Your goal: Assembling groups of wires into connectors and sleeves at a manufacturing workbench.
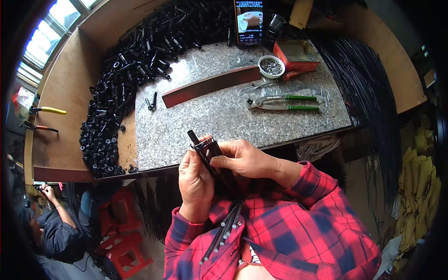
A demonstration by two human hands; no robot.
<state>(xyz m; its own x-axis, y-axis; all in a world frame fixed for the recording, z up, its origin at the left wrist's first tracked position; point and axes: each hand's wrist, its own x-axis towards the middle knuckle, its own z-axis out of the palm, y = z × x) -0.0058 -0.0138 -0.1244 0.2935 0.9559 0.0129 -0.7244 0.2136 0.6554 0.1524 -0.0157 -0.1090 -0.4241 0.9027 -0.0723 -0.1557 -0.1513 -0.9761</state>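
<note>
In front of my chest I hold a black umbrella frame [223, 179], its tube end [192, 136] pointing up and away. My left hand [195, 184] is closed round the frame's left side near the top. From the right, my right hand [245, 158] pinches the bunched ribs, thumb on the near side. Thin pale wires [215, 136] stick out beside the joint between my fingertips. Lower down, the ribs' round-tipped ends [221, 235] fan out against my plaid shirt. The fingers' exact contact points are partly hidden.
A speckled stone board [196, 119] carries a dark red bar [210, 86], green-handled pincers [284, 103], a white bowl [271, 66] of metal bits, a red box [296, 56] and a propped phone [248, 23]. Black fittings [140, 60] heap leftward; black rods [364, 74] lie rightward. Someone [56, 224] works lower left.
</note>
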